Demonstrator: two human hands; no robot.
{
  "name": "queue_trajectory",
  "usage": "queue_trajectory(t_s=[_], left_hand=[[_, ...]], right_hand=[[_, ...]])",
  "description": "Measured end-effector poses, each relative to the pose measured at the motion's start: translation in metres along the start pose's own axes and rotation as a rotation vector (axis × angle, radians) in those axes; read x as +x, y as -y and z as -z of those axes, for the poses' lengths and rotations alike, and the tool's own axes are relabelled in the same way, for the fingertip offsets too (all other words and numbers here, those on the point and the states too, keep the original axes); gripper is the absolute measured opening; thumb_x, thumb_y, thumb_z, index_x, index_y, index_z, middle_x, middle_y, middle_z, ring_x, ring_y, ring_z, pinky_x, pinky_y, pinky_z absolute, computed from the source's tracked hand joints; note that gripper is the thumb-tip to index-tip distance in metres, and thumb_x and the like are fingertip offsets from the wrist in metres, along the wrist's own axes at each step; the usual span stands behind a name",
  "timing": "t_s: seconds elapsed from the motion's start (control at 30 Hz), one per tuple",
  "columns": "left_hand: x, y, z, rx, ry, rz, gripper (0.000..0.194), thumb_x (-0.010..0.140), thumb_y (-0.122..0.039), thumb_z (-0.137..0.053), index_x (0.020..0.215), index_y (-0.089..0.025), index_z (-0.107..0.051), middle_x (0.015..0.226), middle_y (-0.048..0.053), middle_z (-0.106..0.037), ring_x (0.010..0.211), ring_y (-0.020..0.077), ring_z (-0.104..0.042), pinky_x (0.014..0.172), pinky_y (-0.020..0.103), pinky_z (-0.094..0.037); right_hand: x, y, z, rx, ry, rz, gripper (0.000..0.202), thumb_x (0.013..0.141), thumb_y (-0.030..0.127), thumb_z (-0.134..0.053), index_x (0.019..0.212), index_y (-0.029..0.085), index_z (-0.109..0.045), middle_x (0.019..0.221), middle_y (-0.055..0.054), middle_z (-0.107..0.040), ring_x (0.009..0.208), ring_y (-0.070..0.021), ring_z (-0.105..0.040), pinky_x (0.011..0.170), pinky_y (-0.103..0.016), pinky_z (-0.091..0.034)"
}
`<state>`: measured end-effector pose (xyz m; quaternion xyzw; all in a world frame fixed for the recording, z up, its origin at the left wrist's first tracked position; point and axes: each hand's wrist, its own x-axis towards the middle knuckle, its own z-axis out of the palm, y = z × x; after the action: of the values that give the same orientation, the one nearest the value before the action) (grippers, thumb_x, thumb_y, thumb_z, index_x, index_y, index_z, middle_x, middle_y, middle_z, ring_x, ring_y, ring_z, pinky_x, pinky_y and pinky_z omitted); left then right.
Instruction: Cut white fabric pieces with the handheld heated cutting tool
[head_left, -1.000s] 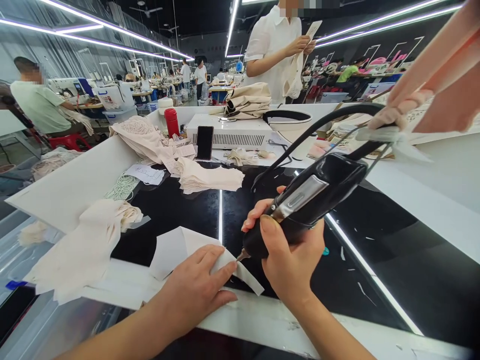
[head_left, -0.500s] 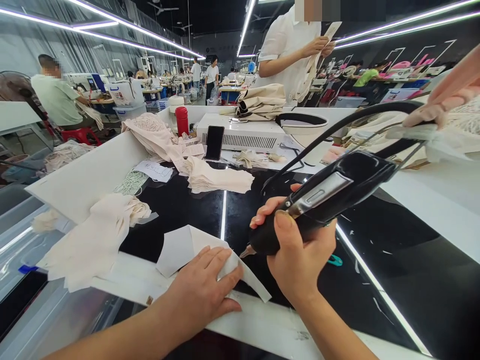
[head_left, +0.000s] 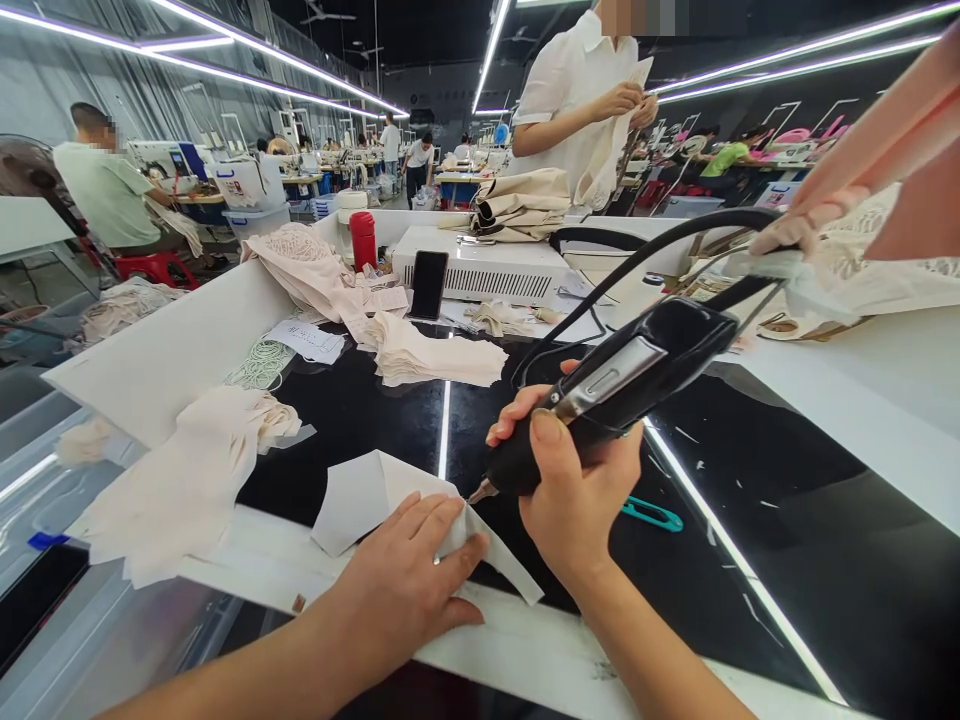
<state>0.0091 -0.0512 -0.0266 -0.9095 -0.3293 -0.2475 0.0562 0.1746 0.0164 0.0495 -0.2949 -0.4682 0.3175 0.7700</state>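
Observation:
My left hand [head_left: 401,585] lies flat, palm down, on a folded white fabric piece [head_left: 360,495] at the near edge of the glossy black worktop [head_left: 787,520]. My right hand [head_left: 574,490] grips a black corded hand tool [head_left: 622,385] like a thick pen. Its metal tip [head_left: 480,491] points down at the fabric's upper edge, just beyond my left fingertips. The tool's black cable [head_left: 645,255] arcs up to the right.
Cream fabric heaps [head_left: 187,480] lie left, a folded stack [head_left: 435,355] behind. A teal clipper [head_left: 652,515] lies right of my hand. A phone [head_left: 429,285] leans on a white box [head_left: 487,270]; a red bottle [head_left: 364,240] stands there. A person in white [head_left: 577,100] stands beyond; another person's hand [head_left: 795,225] reaches in right.
The tool's tip has dropped back to the fabric edge after lifting slightly half a second ago. My left hand stays pressed on the fabric. The view shifted a little.

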Motion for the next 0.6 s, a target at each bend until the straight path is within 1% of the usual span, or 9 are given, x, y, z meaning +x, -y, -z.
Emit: queue_trajectory(t_s=[0.17, 0.27, 0.37, 0.4, 0.43, 0.47, 0.53, 0.57, 0.6], left_hand=[[-0.001, 0.000, -0.004, -0.003, 0.000, 0.005, 0.076, 0.086, -0.057, -0.096, 0.142, -0.017, -0.064, 0.142, 0.022, -0.074, 0.129, 0.0369, -0.076, 0.112, 0.052, -0.066], [-0.001, 0.001, -0.010, 0.004, -0.043, 0.005, 0.076, 0.084, -0.059, -0.097, 0.140, -0.018, -0.065, 0.139, 0.021, -0.075, 0.125, 0.0367, -0.078, 0.110, 0.052, -0.067], [0.000, 0.003, -0.015, -0.006, -0.097, -0.003, 0.077, 0.082, -0.062, -0.097, 0.138, -0.019, -0.065, 0.137, 0.019, -0.076, 0.123, 0.0373, -0.078, 0.108, 0.051, -0.067], [0.001, 0.004, -0.017, -0.016, -0.102, -0.007, 0.075, 0.084, -0.061, -0.097, 0.138, -0.019, -0.065, 0.136, 0.019, -0.076, 0.123, 0.0365, -0.078, 0.108, 0.050, -0.067], [0.003, 0.005, -0.017, -0.026, -0.092, -0.009, 0.070, 0.088, -0.058, -0.095, 0.138, -0.019, -0.065, 0.136, 0.018, -0.076, 0.123, 0.0352, -0.077, 0.109, 0.048, -0.066], [0.004, 0.007, -0.016, -0.037, -0.073, -0.006, 0.061, 0.094, -0.052, -0.092, 0.137, -0.018, -0.065, 0.135, 0.017, -0.077, 0.122, 0.0332, -0.077, 0.110, 0.046, -0.066], [0.007, 0.012, -0.013, -0.073, 0.021, 0.039, 0.037, 0.105, -0.032, -0.081, 0.136, -0.018, -0.065, 0.134, 0.013, -0.077, 0.123, 0.0275, -0.077, 0.109, 0.037, -0.065], [0.009, 0.015, -0.009, -0.097, 0.082, 0.071, 0.028, 0.107, -0.021, -0.075, 0.134, -0.018, -0.066, 0.134, 0.011, -0.078, 0.122, 0.0246, -0.077, 0.107, 0.033, -0.065], [0.012, 0.019, -0.005, -0.124, 0.142, 0.098, 0.026, 0.106, -0.011, -0.069, 0.131, -0.019, -0.067, 0.134, 0.009, -0.079, 0.122, 0.0220, -0.077, 0.104, 0.029, -0.065]], right_hand=[[-0.001, -0.001, -0.001, -0.029, 0.025, 0.003, 0.026, 0.088, 0.029, -0.085, 0.104, 0.028, -0.064, 0.080, 0.008, -0.074, 0.058, -0.0117, -0.067, 0.057, -0.026, -0.061], [-0.001, -0.001, 0.000, -0.053, 0.023, 0.005, 0.023, 0.089, 0.028, -0.083, 0.102, 0.029, -0.064, 0.079, 0.008, -0.074, 0.058, -0.0120, -0.067, 0.057, -0.025, -0.061], [0.001, -0.003, 0.002, -0.068, 0.017, -0.002, 0.023, 0.088, 0.031, -0.085, 0.098, 0.028, -0.064, 0.078, 0.007, -0.074, 0.059, -0.0125, -0.068, 0.057, -0.025, -0.062], [0.001, -0.004, 0.003, -0.072, 0.013, -0.004, 0.025, 0.088, 0.032, -0.086, 0.098, 0.028, -0.064, 0.077, 0.006, -0.074, 0.059, -0.0128, -0.068, 0.057, -0.025, -0.062], [0.002, -0.005, 0.004, -0.076, 0.009, -0.006, 0.027, 0.087, 0.034, -0.087, 0.098, 0.028, -0.064, 0.077, 0.006, -0.074, 0.059, -0.0131, -0.068, 0.057, -0.026, -0.062], [0.003, -0.005, 0.005, -0.081, 0.008, -0.007, 0.028, 0.087, 0.036, -0.088, 0.099, 0.028, -0.064, 0.077, 0.006, -0.075, 0.059, -0.0134, -0.068, 0.057, -0.026, -0.062], [0.006, -0.005, 0.008, -0.105, 0.015, 0.000, 0.030, 0.087, 0.039, -0.089, 0.100, 0.028, -0.064, 0.078, 0.006, -0.075, 0.059, -0.0138, -0.068, 0.058, -0.027, -0.062], [0.008, -0.003, 0.010, -0.128, 0.024, 0.006, 0.031, 0.087, 0.041, -0.089, 0.100, 0.027, -0.064, 0.079, 0.005, -0.076, 0.059, -0.0141, -0.068, 0.058, -0.028, -0.062], [0.009, -0.001, 0.012, -0.164, 0.037, 0.012, 0.032, 0.087, 0.044, -0.089, 0.099, 0.027, -0.064, 0.080, 0.005, -0.076, 0.059, -0.0144, -0.069, 0.059, -0.028, -0.062]])
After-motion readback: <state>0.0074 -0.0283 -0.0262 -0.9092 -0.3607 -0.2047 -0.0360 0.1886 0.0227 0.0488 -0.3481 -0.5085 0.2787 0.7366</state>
